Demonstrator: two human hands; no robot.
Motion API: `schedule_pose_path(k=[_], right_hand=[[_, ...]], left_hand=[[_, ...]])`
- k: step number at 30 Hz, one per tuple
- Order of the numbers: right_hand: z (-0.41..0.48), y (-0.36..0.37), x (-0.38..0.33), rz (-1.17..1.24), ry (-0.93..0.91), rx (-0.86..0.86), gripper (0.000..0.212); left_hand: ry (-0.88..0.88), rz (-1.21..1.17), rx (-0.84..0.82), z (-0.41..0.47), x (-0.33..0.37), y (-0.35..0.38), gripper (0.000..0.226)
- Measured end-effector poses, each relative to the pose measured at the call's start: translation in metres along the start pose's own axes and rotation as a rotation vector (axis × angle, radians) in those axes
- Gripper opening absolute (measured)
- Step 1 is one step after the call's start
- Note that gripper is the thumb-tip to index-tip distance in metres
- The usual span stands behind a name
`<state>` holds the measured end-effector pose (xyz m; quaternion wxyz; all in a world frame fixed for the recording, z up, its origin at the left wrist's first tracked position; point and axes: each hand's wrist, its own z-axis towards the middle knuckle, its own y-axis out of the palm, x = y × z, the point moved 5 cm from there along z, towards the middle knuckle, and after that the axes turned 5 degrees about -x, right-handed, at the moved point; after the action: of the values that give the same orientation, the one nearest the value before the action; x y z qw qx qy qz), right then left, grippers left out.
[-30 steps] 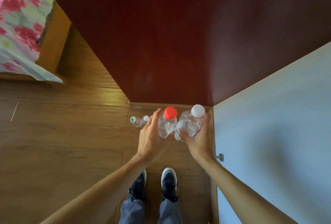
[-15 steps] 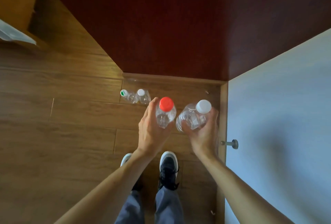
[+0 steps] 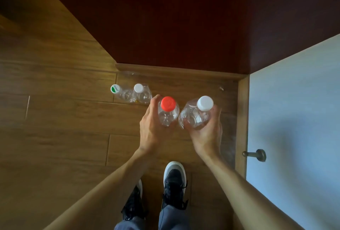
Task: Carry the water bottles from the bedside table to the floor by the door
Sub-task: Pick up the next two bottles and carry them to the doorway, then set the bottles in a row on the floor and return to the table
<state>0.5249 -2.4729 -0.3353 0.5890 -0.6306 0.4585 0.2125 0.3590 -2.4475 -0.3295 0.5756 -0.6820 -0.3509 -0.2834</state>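
Note:
My left hand (image 3: 151,128) grips a clear bottle with a red cap (image 3: 168,111), held upright above the wooden floor. My right hand (image 3: 206,134) grips a clear bottle with a white cap (image 3: 197,113), tilted slightly to the right. Two more clear bottles stand on the floor just left of my hands: one with a green-and-white cap (image 3: 119,92) and one with a white cap (image 3: 142,92), touching each other. The dark red door (image 3: 174,18) rises just beyond them.
A wooden threshold strip (image 3: 174,71) runs along the door's foot. A pale wall (image 3: 294,119) with a wooden skirting and a metal door stopper (image 3: 255,155) is on the right. My two dark shoes (image 3: 173,183) stand below my hands.
The view has closed in on the door corner and the bed has left the frame. Both hands, holding their bottles, have come nearer the floor beside the two standing bottles.

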Motion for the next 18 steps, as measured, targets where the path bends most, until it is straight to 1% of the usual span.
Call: schedule_pose_path(k=[7,14,18], right_hand=[[0.033,0.035,0.047,0.048,-0.02,0.042,0.063],[0.059,0.073,0.086,0.054,-0.04,0.053,0.066],[0.071,0.086,0.103,0.034,-0.066,0.05,0.068]], left_hand=[[0.005,-0.026,0.009,0.025,-0.053,0.035,0.071],[0.029,-0.04,0.045,0.042,-0.096,0.067,0.068],[0.006,-0.04,0.061,0.049,-0.115,0.08,0.069]])
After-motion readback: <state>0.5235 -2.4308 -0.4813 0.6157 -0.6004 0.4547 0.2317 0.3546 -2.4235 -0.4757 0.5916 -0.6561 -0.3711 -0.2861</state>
